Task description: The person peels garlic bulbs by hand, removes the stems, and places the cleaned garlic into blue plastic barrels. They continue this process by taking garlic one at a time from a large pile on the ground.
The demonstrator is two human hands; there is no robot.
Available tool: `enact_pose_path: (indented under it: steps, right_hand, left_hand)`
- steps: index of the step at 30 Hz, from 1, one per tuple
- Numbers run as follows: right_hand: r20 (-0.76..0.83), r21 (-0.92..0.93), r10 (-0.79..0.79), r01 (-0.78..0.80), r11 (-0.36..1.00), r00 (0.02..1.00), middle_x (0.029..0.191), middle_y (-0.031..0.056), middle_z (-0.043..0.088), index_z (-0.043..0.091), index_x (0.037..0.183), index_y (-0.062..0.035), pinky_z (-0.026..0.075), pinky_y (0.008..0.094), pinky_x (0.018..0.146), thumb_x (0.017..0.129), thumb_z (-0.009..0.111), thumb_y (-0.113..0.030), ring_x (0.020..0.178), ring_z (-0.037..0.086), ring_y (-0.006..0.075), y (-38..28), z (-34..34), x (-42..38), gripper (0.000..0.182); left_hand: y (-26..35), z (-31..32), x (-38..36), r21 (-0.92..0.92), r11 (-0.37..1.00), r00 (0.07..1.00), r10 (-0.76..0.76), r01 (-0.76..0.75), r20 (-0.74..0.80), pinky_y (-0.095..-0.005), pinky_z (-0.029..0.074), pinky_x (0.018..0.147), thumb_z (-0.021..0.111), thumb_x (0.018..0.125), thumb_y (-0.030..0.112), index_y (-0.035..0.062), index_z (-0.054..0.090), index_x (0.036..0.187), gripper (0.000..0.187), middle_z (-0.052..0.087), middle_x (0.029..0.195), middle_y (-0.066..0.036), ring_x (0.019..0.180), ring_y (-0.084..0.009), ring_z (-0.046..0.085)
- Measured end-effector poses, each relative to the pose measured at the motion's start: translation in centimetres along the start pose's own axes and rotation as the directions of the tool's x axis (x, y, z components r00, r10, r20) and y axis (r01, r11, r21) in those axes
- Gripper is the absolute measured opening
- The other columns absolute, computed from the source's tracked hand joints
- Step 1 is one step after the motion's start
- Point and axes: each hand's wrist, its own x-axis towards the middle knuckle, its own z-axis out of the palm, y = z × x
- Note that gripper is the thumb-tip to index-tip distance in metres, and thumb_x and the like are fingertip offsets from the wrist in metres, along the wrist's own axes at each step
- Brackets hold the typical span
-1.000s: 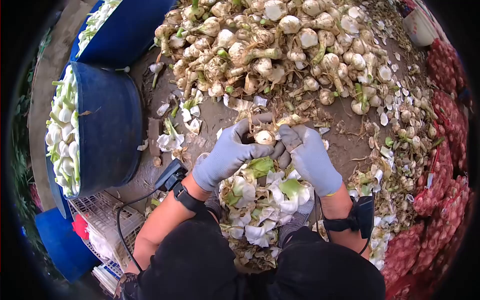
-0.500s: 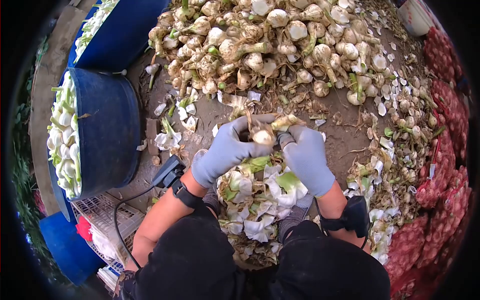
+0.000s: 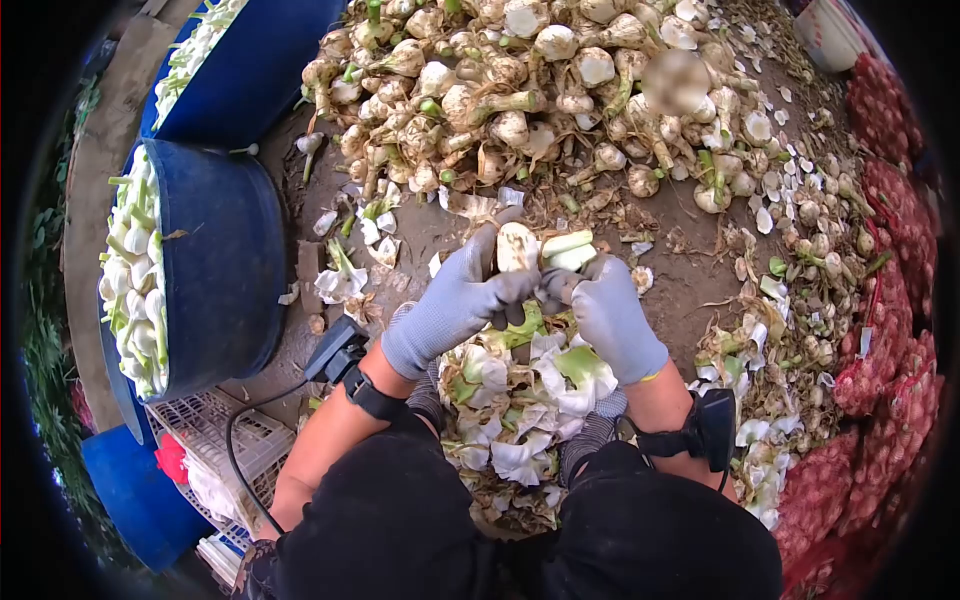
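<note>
Both hands wear grey gloves with darker fingertips, and they meet in the middle of the head view. My left hand (image 3: 455,305) is closed around a garlic bulb (image 3: 517,247), whose pale, brown-speckled face points up between thumb and fingers. Just right of the bulb, a pale green-white garlic stem (image 3: 568,250) shows with its layers parted. My right hand (image 3: 612,315) is closed at that stem, its fingertips pressed near the bulb's neck; part of the grip is hidden. Below the hands lies a heap of peeled garlic skins (image 3: 525,400), between the feet.
A big pile of unpeeled garlic (image 3: 480,95) lies ahead. On the left stand a blue tub (image 3: 215,265) of peeled garlic, another blue container (image 3: 255,70) and a plastic crate (image 3: 225,430). Red mesh sacks (image 3: 880,370) line the right, beside scattered scraps (image 3: 770,400).
The bulb has turned so its pale face points up. Its brownish stem now shows pale green and white. A small cut piece has appeared on the ground right of my right hand.
</note>
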Motion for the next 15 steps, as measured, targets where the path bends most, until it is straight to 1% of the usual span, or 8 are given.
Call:
enact_pose_path:
  steps: [1,3,5,6,8,9,10,15]
  right_hand:
    - [0.001,0.024,-0.030,0.030,0.999,1.000,0.086,0.0052,0.066,0.062,0.105,0.0056,0.047,0.0231,0.064,0.087,0.056,0.001,0.072,0.058,0.0081,0.2,0.2,-0.1,0.020]
    - [0.069,0.041,-0.088,0.085,0.996,0.994,0.087,0.0050,0.067,0.063,0.105,0.0047,0.049,0.0234,0.065,0.086,0.053,0.004,0.074,0.061,0.0092,-0.4,1.8,-1.7,0.022]
    - [0.308,-0.220,-0.084,0.157,0.963,0.948,0.090,0.0059,0.068,0.061,0.109,0.0039,0.051,0.0246,0.068,0.084,0.051,0.007,0.078,0.063,0.0106,-0.6,2.7,-2.9,0.026]
    - [0.310,-0.222,-0.085,0.159,0.962,0.947,0.090,0.0059,0.068,0.061,0.109,0.0039,0.051,0.0246,0.068,0.084,0.051,0.007,0.078,0.063,0.0106,-0.7,2.6,-2.6,0.026]
    - [0.074,0.076,-0.125,0.119,0.990,0.989,0.092,0.0073,0.069,0.062,0.106,0.0028,0.052,0.0261,0.072,0.084,0.053,0.006,0.080,0.064,0.0114,-0.4,2.1,-1.6,0.024]
    - [0.025,-0.082,-0.202,0.203,0.976,0.979,0.092,0.0072,0.069,0.063,0.102,0.0026,0.052,0.0276,0.072,0.084,0.054,0.002,0.080,0.065,0.0127,0.0,1.5,-1.0,0.020]
    - [0.093,-0.083,-0.240,0.248,0.965,0.966,0.091,0.0087,0.070,0.063,0.101,0.0027,0.052,0.0292,0.072,0.084,0.056,0.000,0.081,0.065,0.0134,0.4,1.1,-0.9,0.018]
    - [0.118,-0.343,-0.171,0.202,0.917,0.978,0.090,0.0089,0.070,0.066,0.102,-0.0038,0.052,0.0324,0.078,0.082,0.055,-0.001,0.087,0.067,0.0201,2.0,1.1,-1.0,0.023]
  left_hand:
    - [0.3,-0.2,-0.3,0.033,0.990,0.990,-0.137,0.138,-0.023,-0.0229,0.047,0.062,0.054,0.096,0.042,0.0038,0.042,0.134,0.055,0.061,0.092,-0.005,0.071,-0.0096,0.058]
    - [-2.6,-1.7,1.3,0.403,0.800,0.858,0.510,-0.445,-0.065,-0.0257,0.048,0.068,0.036,0.098,0.058,-0.0002,0.053,0.120,0.064,0.061,0.090,-0.005,0.078,-0.0102,0.057]
    - [-2.4,-2.9,2.0,0.463,0.867,0.954,0.272,-0.185,-0.128,-0.0249,0.048,0.074,0.041,0.098,0.055,-0.0013,0.051,0.125,0.063,0.062,0.094,-0.007,0.085,-0.0112,0.059]
    - [-2.2,-2.4,1.9,0.196,0.980,0.972,0.083,-0.039,-0.218,-0.0264,0.049,0.080,0.047,0.099,0.046,-0.0011,0.047,0.133,0.058,0.063,0.101,-0.009,0.094,-0.0135,0.061]
    - [-1.6,-1.7,1.1,0.216,0.964,0.966,0.193,-0.154,-0.173,-0.0275,0.049,0.083,0.050,0.099,0.039,-0.0008,0.045,0.135,0.054,0.063,0.106,-0.009,0.097,-0.0146,0.061]
    - [-0.9,-1.3,0.6,0.231,0.935,0.946,0.301,-0.268,-0.122,-0.0286,0.050,0.087,0.054,0.098,0.032,-0.0004,0.042,0.138,0.053,0.062,0.112,-0.010,0.100,-0.0158,0.062]
    - [0.2,-0.9,-0.1,-0.074,0.991,0.994,0.112,-0.111,0.009,-0.0307,0.048,0.094,0.062,0.094,0.031,0.0003,0.043,0.138,0.057,0.060,0.119,-0.009,0.105,-0.0170,0.061]
    - [0.3,-1.6,-0.2,0.053,0.997,0.996,-0.053,0.056,-0.070,-0.0332,0.054,0.087,0.064,0.093,0.030,0.0006,0.057,0.124,0.044,0.059,0.123,-0.012,0.101,-0.0199,0.063]
